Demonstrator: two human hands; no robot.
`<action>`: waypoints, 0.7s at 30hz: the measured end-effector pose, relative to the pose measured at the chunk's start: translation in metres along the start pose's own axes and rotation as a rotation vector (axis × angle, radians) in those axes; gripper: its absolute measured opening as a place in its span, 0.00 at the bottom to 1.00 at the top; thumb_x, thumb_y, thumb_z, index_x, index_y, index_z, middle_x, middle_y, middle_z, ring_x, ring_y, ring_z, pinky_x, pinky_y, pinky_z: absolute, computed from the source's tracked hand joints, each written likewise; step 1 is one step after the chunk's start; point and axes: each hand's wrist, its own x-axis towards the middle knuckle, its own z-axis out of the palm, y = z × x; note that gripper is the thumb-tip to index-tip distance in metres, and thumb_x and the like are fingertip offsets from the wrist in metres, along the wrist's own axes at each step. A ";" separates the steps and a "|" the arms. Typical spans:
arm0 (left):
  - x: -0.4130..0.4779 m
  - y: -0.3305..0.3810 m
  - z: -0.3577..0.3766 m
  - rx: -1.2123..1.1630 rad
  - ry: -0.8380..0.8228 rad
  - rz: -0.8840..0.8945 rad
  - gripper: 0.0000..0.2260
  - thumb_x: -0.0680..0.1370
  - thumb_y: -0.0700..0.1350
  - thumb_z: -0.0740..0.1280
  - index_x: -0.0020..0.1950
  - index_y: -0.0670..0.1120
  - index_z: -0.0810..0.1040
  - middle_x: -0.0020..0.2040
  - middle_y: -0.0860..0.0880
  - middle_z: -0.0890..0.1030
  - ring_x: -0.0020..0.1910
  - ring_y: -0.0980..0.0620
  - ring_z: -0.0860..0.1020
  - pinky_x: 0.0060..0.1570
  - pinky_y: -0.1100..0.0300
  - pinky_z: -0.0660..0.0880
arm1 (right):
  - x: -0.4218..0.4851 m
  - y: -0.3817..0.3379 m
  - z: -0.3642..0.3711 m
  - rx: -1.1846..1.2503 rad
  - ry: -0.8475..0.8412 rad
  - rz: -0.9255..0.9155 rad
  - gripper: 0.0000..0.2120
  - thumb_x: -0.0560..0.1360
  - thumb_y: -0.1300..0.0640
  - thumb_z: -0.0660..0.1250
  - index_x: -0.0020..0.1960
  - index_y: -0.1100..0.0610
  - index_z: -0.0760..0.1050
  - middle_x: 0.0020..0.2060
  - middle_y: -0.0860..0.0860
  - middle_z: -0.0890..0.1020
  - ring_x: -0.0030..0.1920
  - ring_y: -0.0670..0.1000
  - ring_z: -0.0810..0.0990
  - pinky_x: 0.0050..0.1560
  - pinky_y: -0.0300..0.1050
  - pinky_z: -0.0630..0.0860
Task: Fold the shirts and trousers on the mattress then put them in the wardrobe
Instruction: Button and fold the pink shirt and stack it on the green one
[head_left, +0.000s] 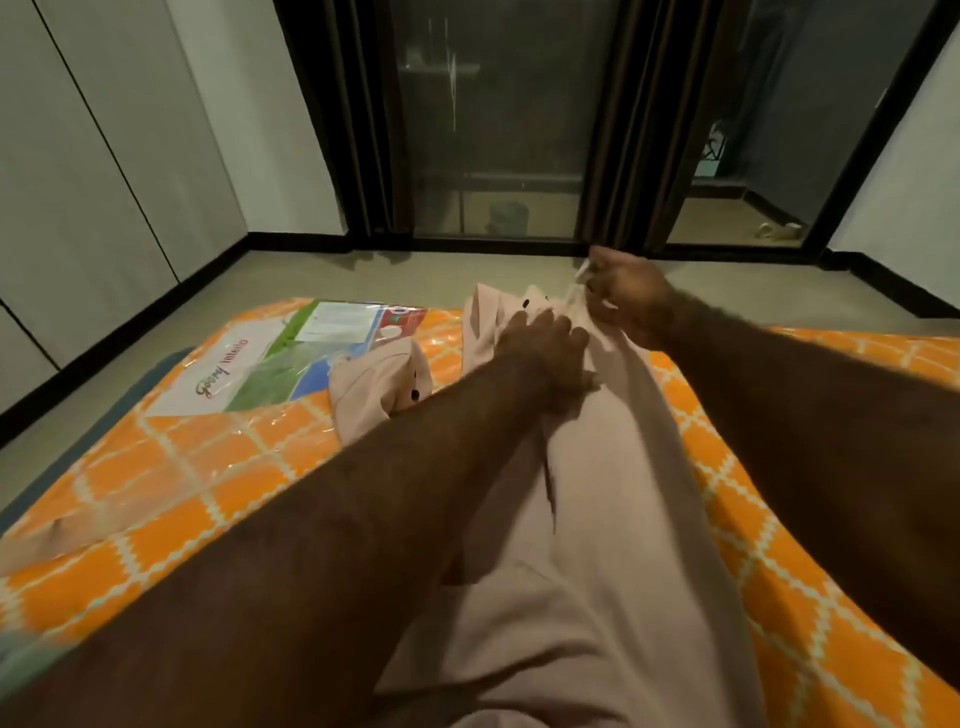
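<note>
**Head view.** We see a pale pink garment (623, 493) laid lengthwise on the mattress (208, 483), running from the near edge of the frame to the mattress's far end. Its cloth looks matt and soft, with a long crease down the middle and small, dark, round buttons near the far end. We cannot tell whether it is a shirt or trousers. A bunched pink fold (379, 384), also with dark buttons, lies just left of it.

The left hand (545, 353) rests on the garment's far part, its fingers stretched forward and pressing the cloth down. The right hand (628, 296), just beyond it, has its fingers curled and pinches the garment's far edge, which is lifted off the mattress.

The mattress is orange with a cream lattice pattern and is sheathed in glossy, wrinkled clear plastic. A printed label sheet (291, 358) lies under the plastic at far left. Beyond are a grey floor (363, 280), dark pleated curtains (623, 130) and a glass door (493, 130).
</note>
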 end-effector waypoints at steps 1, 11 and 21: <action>-0.003 -0.004 0.004 -0.039 -0.038 -0.053 0.30 0.81 0.66 0.56 0.77 0.49 0.65 0.79 0.44 0.63 0.80 0.42 0.56 0.74 0.40 0.56 | 0.000 -0.006 0.004 -0.084 -0.068 -0.041 0.27 0.78 0.69 0.58 0.72 0.48 0.72 0.56 0.53 0.77 0.52 0.54 0.77 0.49 0.49 0.75; -0.159 0.012 0.013 -0.173 0.271 -0.143 0.17 0.81 0.56 0.56 0.58 0.50 0.80 0.65 0.44 0.77 0.72 0.39 0.69 0.68 0.43 0.66 | -0.207 0.010 0.012 -0.701 -0.096 -0.316 0.21 0.82 0.52 0.66 0.75 0.51 0.73 0.72 0.49 0.76 0.71 0.50 0.74 0.60 0.29 0.62; -0.342 0.046 -0.026 -0.681 0.181 -0.680 0.23 0.78 0.55 0.68 0.71 0.51 0.71 0.70 0.42 0.66 0.68 0.37 0.69 0.63 0.42 0.73 | -0.401 0.001 0.065 -0.796 -0.412 -0.355 0.21 0.79 0.55 0.68 0.71 0.49 0.76 0.67 0.46 0.79 0.65 0.47 0.77 0.58 0.28 0.67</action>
